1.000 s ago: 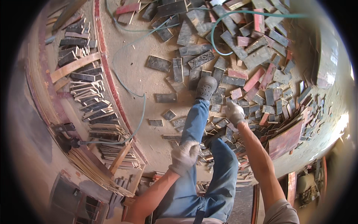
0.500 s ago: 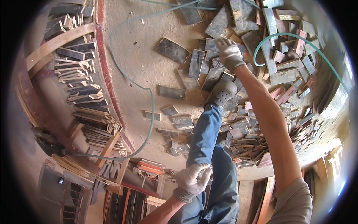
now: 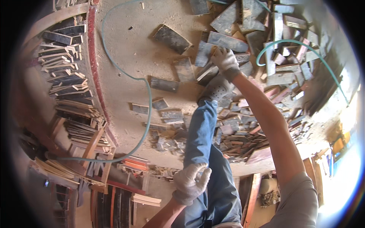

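My right hand (image 3: 225, 62), in a grey-white knitted glove, reaches down among the scattered boards beside my shoe. Its fingers are bent over the right end of a dark-faced plywood piece (image 3: 203, 54) and appear to grip it; the fingertips are partly hidden. Just below lies another board with a pale cut edge (image 3: 207, 70). My left hand (image 3: 191, 181), gloved alike, hovers over my thigh. Its thumb and fingers are curved but apart, with nothing between them. A longer grey board (image 3: 228, 41) lies just beyond the right hand.
Offcuts heap up on the right (image 3: 243, 131). A green hose (image 3: 149, 110) curves over the floor (image 3: 125, 49), and another loop (image 3: 304, 45) crosses the heap. Stacked plywood strips (image 3: 70, 79) stand left behind a red edge (image 3: 95, 64). My grey clog (image 3: 216, 91) stands among the pieces.
My right hand has come down and nearer to my shoe, onto the plywood piece, which has shifted and turned a little. The left hand stays over my thigh. The whole view has shifted.
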`<state>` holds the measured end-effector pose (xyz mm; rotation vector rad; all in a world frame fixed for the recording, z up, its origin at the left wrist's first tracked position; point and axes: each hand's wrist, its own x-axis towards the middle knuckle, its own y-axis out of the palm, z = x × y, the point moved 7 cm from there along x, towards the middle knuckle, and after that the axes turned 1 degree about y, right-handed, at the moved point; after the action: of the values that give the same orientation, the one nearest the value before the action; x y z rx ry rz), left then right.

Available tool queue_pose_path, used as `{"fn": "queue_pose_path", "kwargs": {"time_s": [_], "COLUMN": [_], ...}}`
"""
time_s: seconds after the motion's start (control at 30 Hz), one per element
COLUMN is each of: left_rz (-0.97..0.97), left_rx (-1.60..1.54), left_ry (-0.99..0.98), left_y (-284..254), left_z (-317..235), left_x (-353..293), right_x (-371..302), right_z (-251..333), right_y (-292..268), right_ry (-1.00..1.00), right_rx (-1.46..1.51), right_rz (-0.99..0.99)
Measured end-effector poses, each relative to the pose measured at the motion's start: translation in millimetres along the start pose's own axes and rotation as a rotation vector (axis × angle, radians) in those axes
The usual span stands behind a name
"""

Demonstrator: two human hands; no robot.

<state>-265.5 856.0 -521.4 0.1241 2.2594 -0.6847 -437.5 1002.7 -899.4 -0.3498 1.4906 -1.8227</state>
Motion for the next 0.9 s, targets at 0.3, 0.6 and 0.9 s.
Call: {"fn": "queue_pose_path", "kwargs": {"time_s": [0.3, 0.6, 0.9], "left_rz": [-0.087, -0.088, -0.024], "left_rx": [0.004, 0.03, -0.052], "left_ry": [0.109, 0.17, 0.146], "left_y": [17, 14, 22], "left_z": [5, 27, 32], "left_x": [-26, -40, -47], "right_x": [-139, -121, -57], "right_z": [13, -41, -43], "right_y": [-121, -23, 8], "right_ry": [0.206, 0.468, 0.428], "right_rx": [0.324, 0.132, 0.052], "right_rz": [-0.037, 0.191, 0.098]}}
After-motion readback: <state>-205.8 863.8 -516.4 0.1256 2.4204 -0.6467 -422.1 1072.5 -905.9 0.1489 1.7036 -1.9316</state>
